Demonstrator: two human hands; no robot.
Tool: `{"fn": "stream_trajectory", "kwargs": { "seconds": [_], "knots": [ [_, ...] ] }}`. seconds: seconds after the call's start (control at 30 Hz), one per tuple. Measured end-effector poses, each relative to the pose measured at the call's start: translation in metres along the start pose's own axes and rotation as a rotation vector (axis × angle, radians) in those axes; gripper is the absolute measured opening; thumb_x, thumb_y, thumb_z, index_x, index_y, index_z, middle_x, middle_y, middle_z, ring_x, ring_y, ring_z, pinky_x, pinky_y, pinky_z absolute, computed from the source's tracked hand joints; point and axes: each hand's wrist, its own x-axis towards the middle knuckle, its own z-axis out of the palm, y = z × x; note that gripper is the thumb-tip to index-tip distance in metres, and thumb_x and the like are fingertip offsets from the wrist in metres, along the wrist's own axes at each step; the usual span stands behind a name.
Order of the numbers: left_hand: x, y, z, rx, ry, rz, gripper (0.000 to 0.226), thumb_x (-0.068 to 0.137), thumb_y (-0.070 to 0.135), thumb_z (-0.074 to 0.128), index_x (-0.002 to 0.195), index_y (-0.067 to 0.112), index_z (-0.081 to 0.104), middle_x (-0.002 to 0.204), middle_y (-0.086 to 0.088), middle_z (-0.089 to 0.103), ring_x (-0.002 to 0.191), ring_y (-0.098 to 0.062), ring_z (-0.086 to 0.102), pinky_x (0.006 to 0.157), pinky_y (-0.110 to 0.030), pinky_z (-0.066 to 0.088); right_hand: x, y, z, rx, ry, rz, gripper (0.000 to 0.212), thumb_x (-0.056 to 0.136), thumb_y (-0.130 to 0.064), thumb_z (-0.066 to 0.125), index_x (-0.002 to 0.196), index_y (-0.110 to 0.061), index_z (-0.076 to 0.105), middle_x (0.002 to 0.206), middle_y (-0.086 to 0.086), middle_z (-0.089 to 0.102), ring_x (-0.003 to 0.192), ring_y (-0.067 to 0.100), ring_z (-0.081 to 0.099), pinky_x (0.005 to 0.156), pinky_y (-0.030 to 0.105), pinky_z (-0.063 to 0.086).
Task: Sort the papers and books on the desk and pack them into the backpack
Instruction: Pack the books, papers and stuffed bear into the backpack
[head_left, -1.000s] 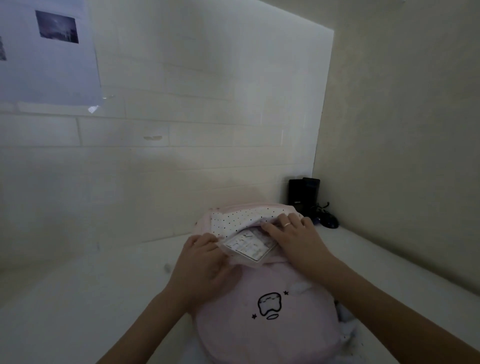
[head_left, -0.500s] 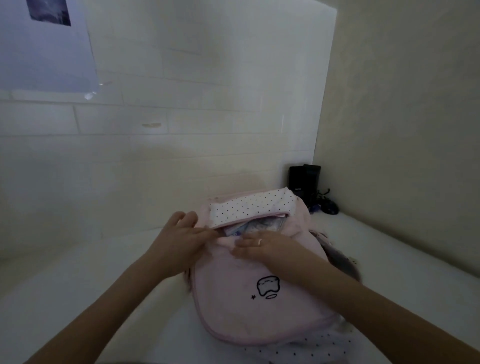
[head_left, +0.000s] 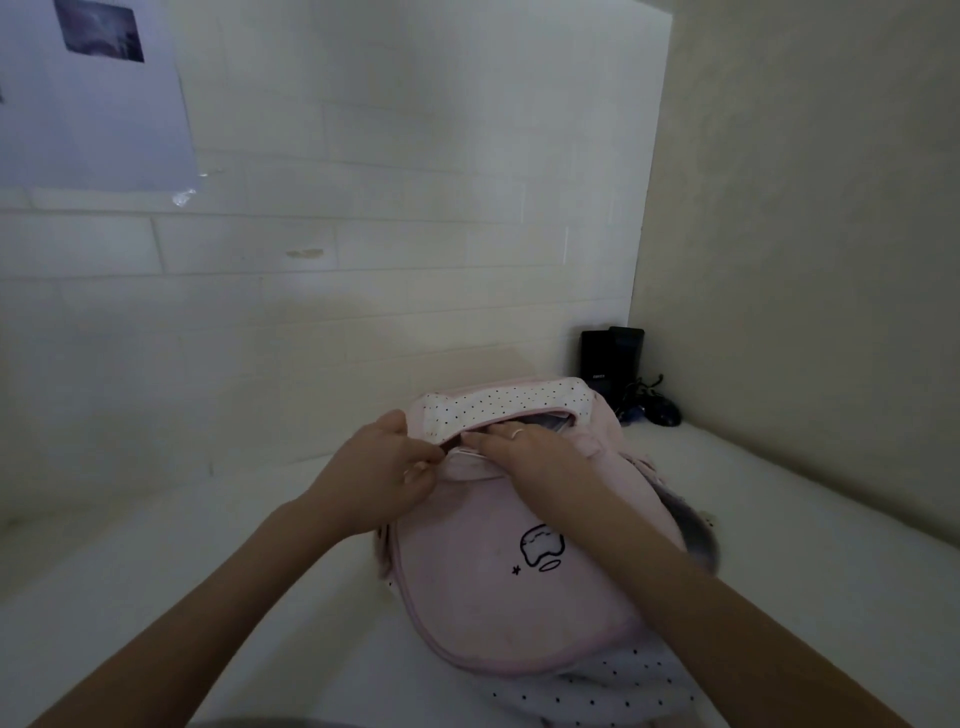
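A pink backpack (head_left: 498, 582) with a black cartoon drawing lies on the white desk (head_left: 156, 561), its top opening facing the wall. White dotted lining (head_left: 509, 402) shows along the far edge of the opening. Papers or books (head_left: 545, 421) show only as a grey-blue sliver inside. My left hand (head_left: 374, 467) pinches the bag's left rim by the opening. My right hand (head_left: 524, 447), a ring on one finger, lies on the front flap with its fingers reaching to the opening's edge; whether they pinch the white zipper pull (head_left: 465, 454) between the hands is unclear.
Two black speakers (head_left: 613, 364) and a dark mouse with cables (head_left: 660, 413) sit in the far right corner. A printed sheet (head_left: 88, 93) is taped on the tiled wall at upper left. A beige side wall (head_left: 805, 260) bounds the desk on the right.
The item that stuck out of the opening a second ago is now down inside the bag. Both hands have come together at the left end of the opening.
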Motion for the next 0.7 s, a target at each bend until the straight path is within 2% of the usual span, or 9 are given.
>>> {"fn": "stream_trajectory", "kwargs": {
  "seconds": [0.2,0.3,0.4,0.47,0.5,0.57,0.6,0.7],
  "knots": [
    [0.000,-0.003,0.002,-0.080,-0.012,-0.052,0.058,0.065,0.053,0.037,0.098,0.026,0.076,0.073,0.018,0.033,0.065,0.003,0.039,0.059,-0.007,0.026,-0.004,0.009,0.000,-0.001,-0.023,0.015,0.049,0.093,-0.004,0.045,0.141,-0.013,0.044,0.139,0.017,0.050,0.125,0.035,0.048,0.099,0.044,0.040],
    [0.000,-0.008,0.007,-0.093,-0.038,-0.128,0.058,0.065,0.057,0.036,0.098,0.031,0.076,0.072,0.015,0.041,0.065,0.002,0.046,0.060,-0.015,0.033,-0.001,0.013,0.006,-0.012,-0.022,0.003,0.047,0.092,-0.006,0.045,0.138,-0.013,0.048,0.136,0.015,0.054,0.122,0.034,0.051,0.100,0.044,0.038],
    [0.004,-0.009,0.009,-0.229,0.072,-0.267,0.039,0.067,0.050,0.050,0.081,0.027,0.078,0.064,0.013,0.059,0.063,-0.002,0.055,0.062,-0.022,0.042,0.001,0.015,0.013,-0.117,0.032,0.011,0.048,0.087,-0.013,0.040,0.132,-0.019,0.054,0.131,0.005,0.059,0.122,0.026,0.054,0.106,0.055,0.026],
    [0.012,-0.009,0.012,-0.302,0.216,-0.340,0.014,0.074,0.030,0.065,0.068,0.021,0.074,0.059,0.013,0.064,0.061,-0.003,0.058,0.062,-0.019,0.042,0.003,0.015,0.016,-0.129,0.027,0.030,0.047,0.088,-0.017,0.042,0.133,-0.020,0.052,0.135,0.007,0.055,0.126,0.029,0.049,0.105,0.055,0.026],
    [0.017,-0.008,0.015,-0.288,0.252,-0.357,0.010,0.077,0.021,0.068,0.067,0.020,0.070,0.060,0.012,0.064,0.061,-0.003,0.057,0.062,-0.020,0.042,0.003,0.015,0.018,-0.127,0.014,0.037,0.046,0.089,-0.020,0.040,0.134,-0.020,0.051,0.137,0.010,0.053,0.128,0.031,0.047,0.103,0.053,0.029],
    [0.030,-0.006,0.023,-0.251,0.201,-0.346,0.007,0.079,0.022,0.072,0.077,0.021,0.066,0.072,0.012,0.063,0.067,-0.007,0.056,0.065,-0.022,0.043,0.005,0.015,0.023,-0.126,-0.008,0.049,0.050,0.090,-0.026,0.029,0.134,-0.019,0.051,0.135,0.013,0.054,0.127,0.034,0.048,0.102,0.051,0.032],
    [0.036,-0.005,0.027,-0.251,0.145,-0.341,0.015,0.078,0.028,0.074,0.084,0.019,0.064,0.078,0.011,0.062,0.070,-0.008,0.054,0.065,-0.022,0.043,0.007,0.016,0.025,-0.139,-0.009,0.053,0.049,0.091,-0.025,0.028,0.134,-0.018,0.050,0.133,0.013,0.055,0.125,0.034,0.049,0.102,0.051,0.032],
    [0.054,-0.009,0.037,-0.192,0.012,-0.330,0.029,0.078,0.038,0.073,0.086,0.014,0.060,0.083,0.004,0.058,0.075,-0.015,0.053,0.064,-0.027,0.040,0.008,0.020,0.026,-0.168,-0.034,0.070,0.043,0.095,-0.014,0.040,0.138,-0.016,0.044,0.137,0.011,0.051,0.130,0.032,0.043,0.111,0.048,0.025]
  ]
}}
